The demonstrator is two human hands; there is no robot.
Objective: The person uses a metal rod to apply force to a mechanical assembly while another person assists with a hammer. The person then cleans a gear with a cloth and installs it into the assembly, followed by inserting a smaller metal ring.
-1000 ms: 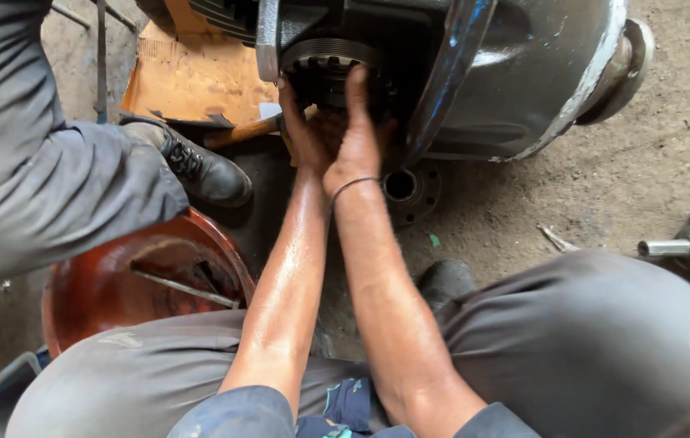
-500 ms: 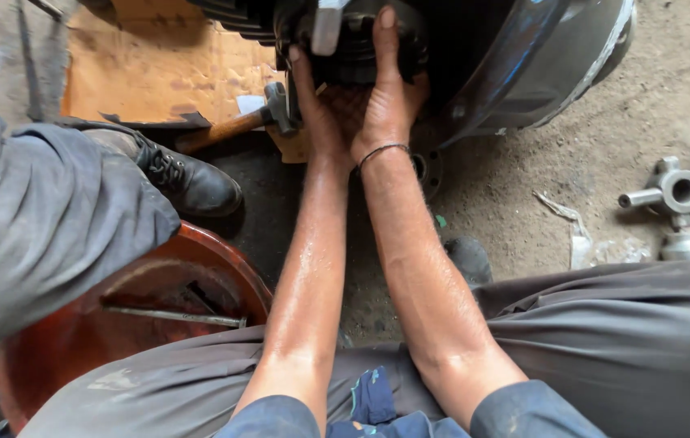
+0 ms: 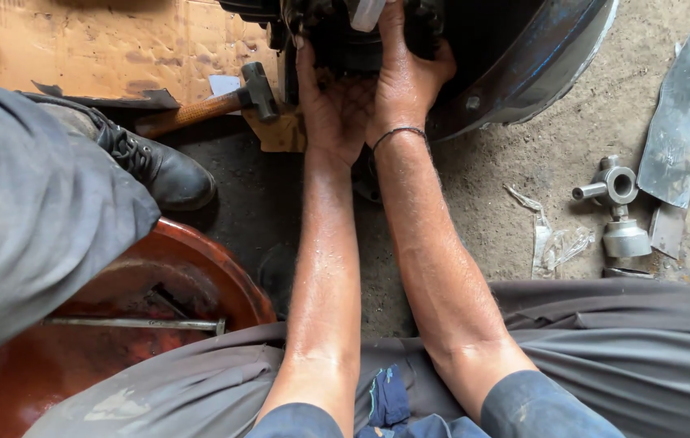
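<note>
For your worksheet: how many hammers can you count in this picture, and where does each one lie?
1. The hammer, with a wooden handle and dark metal head, lies on the ground at the cardboard's edge, just left of the left hand and beyond the black boot. Others may be hidden behind the machine part.

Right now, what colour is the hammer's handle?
Orange-brown wood on the hammer, with a dark metal head, seen in the head view, left of the left hand.
</note>
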